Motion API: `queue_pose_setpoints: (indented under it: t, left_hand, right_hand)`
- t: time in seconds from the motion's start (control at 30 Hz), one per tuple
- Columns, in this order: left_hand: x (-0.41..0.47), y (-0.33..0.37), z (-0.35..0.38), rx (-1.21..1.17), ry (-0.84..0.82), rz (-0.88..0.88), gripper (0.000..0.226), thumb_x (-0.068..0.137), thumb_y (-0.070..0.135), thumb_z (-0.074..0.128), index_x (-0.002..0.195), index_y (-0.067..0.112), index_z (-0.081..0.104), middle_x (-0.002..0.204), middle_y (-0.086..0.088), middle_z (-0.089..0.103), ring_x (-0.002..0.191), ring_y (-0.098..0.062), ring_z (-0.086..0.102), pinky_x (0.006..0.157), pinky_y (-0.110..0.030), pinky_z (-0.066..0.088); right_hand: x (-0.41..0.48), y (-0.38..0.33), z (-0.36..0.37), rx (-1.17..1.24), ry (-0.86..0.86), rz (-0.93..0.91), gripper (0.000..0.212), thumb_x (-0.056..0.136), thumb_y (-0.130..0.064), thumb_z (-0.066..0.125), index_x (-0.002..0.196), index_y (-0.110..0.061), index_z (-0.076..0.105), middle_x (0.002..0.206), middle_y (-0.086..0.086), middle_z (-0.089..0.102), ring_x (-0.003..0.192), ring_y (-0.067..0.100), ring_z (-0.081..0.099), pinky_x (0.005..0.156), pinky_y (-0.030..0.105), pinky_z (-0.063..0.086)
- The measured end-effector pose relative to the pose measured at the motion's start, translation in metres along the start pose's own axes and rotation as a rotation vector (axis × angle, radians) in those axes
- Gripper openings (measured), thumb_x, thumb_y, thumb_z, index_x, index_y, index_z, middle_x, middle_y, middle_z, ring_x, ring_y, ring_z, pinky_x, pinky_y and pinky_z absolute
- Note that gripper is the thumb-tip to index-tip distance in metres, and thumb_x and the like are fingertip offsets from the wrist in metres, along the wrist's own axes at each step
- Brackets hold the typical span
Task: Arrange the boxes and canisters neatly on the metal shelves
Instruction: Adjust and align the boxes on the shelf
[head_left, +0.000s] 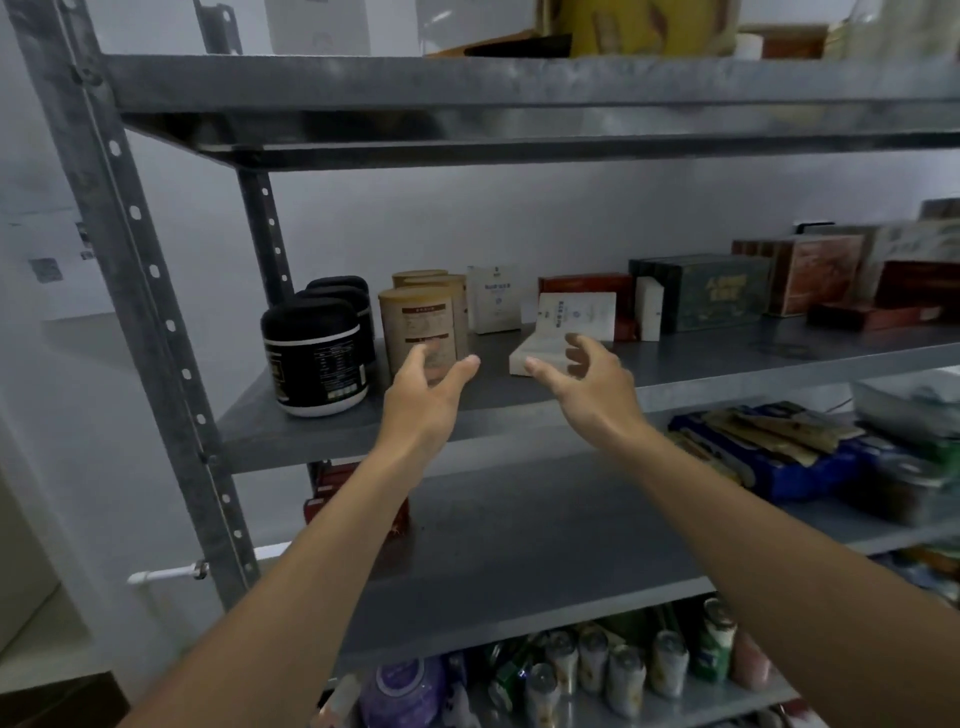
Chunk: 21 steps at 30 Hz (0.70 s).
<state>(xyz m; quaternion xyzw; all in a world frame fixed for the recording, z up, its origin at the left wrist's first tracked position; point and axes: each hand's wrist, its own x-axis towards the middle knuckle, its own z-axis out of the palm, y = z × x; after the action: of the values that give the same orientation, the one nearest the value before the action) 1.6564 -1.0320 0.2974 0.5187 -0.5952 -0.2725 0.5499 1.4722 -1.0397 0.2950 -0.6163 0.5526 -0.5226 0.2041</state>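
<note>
- Grey metal rack (148, 291) against a pale wall; both my hands are up at its mid shelf (727, 358).
- Count on that shelf: 3 black canisters (317, 358), 3 tan canisters (415, 322), 4 white boxes (493, 304), 1 dark green box (711, 291). There are also red boxes (587, 288) out past my right hand, too blurred to count.
- Left hand (431, 387): wide open, fingers spread, thumb out, holding nothing. Fingertips overlap the front tan canister; I can't tell if they touch.
- Right hand (587, 382): also open, fingers loosely curved, nothing held. It hovers at the near end of the flat white box (537, 353); contact unclear.
- Black canisters: left of the left hand, in a file going back to the wall. Tan ones are straight beyond its fingertips, same layout. All upright, lids up, axis vertical.
- Flat white box: betw. the two hands, nearer the right. Lies on its broad face, short end toward me, long axis running back to the wall.
- 2nd white box (576, 314): just beyond the right fingers, on edge, printed face toward me, long axis left-right.
- 3rd stands upright beyond the gap betw. the hands.
- 4th (648, 314): narrow, upright, right of the right hand.
- Under my forearms: lower shelf w/ blue packs (810, 467) to the right, then a bottom shelf w/ drink cans (626, 675), count unclear.
</note>
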Motion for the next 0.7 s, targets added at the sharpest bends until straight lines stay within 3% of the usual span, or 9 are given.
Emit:
queue_pose_setpoints:
  t: [0.07, 0.23, 0.37, 0.5, 0.6, 0.7]
  left_hand:
    - [0.007, 0.003, 0.017, -0.003, -0.006, -0.013, 0.08, 0.076, 0.066, 0.062, 0.142, 0.024, 0.044, 0.132, 0.006, 0.057, 0.123, -0.017, 0.053, 0.105, -0.046, 0.044]
    - [0.033, 0.001, 0.053, 0.017, -0.01, -0.054, 0.062, 0.09, 0.049, 0.061, 0.145, 0.031, 0.038, 0.128, 0.001, 0.059, 0.117, -0.02, 0.057, 0.103, -0.046, 0.046]
    - [0.052, -0.008, 0.072, 0.02, -0.006, -0.099, 0.057, 0.09, 0.049, 0.061, 0.142, 0.035, 0.04, 0.118, 0.006, 0.059, 0.117, -0.021, 0.056, 0.104, -0.047, 0.044]
    - [0.076, -0.01, 0.084, 0.075, 0.05, -0.114, 0.057, 0.089, 0.047, 0.064, 0.14, 0.036, 0.041, 0.107, 0.01, 0.057, 0.111, -0.022, 0.059, 0.102, -0.049, 0.046]
    - [0.089, -0.008, 0.087, 0.145, 0.062, -0.058, 0.058, 0.091, 0.047, 0.061, 0.143, 0.035, 0.039, 0.102, 0.015, 0.059, 0.111, -0.019, 0.059, 0.102, -0.048, 0.046]
    - [0.097, -0.01, 0.088, 0.155, 0.002, 0.052, 0.056, 0.092, 0.048, 0.059, 0.142, 0.036, 0.039, 0.111, 0.014, 0.063, 0.112, -0.014, 0.058, 0.102, -0.046, 0.046]
  right_hand:
    - [0.009, 0.011, -0.015, -0.026, 0.003, -0.014, 0.076, 0.087, -0.052, 0.068, 0.149, -0.018, 0.038, 0.146, 0.004, 0.048, 0.132, 0.02, 0.046, 0.105, 0.034, 0.041]
    - [0.045, 0.037, -0.041, -0.054, -0.062, -0.037, 0.077, 0.086, -0.046, 0.072, 0.15, -0.021, 0.036, 0.15, 0.004, 0.044, 0.136, 0.022, 0.043, 0.107, 0.032, 0.037]
    - [0.077, 0.058, -0.042, -0.07, -0.196, -0.035, 0.082, 0.082, -0.045, 0.076, 0.151, -0.029, 0.035, 0.155, 0.003, 0.036, 0.139, 0.023, 0.038, 0.11, 0.034, 0.034]
    - [0.107, 0.068, -0.035, -0.186, -0.328, -0.11, 0.088, 0.082, -0.043, 0.076, 0.153, -0.02, 0.03, 0.157, 0.001, 0.033, 0.143, 0.022, 0.031, 0.112, 0.032, 0.03]
    - [0.13, 0.075, -0.028, -0.291, -0.409, -0.151, 0.087, 0.081, -0.045, 0.077, 0.152, -0.021, 0.032, 0.158, 0.002, 0.03, 0.144, 0.023, 0.028, 0.114, 0.036, 0.028]
    - [0.146, 0.082, -0.024, -0.398, -0.49, -0.15, 0.083, 0.081, -0.046, 0.077, 0.15, -0.023, 0.038, 0.155, 0.004, 0.035, 0.14, 0.024, 0.033, 0.112, 0.035, 0.029]
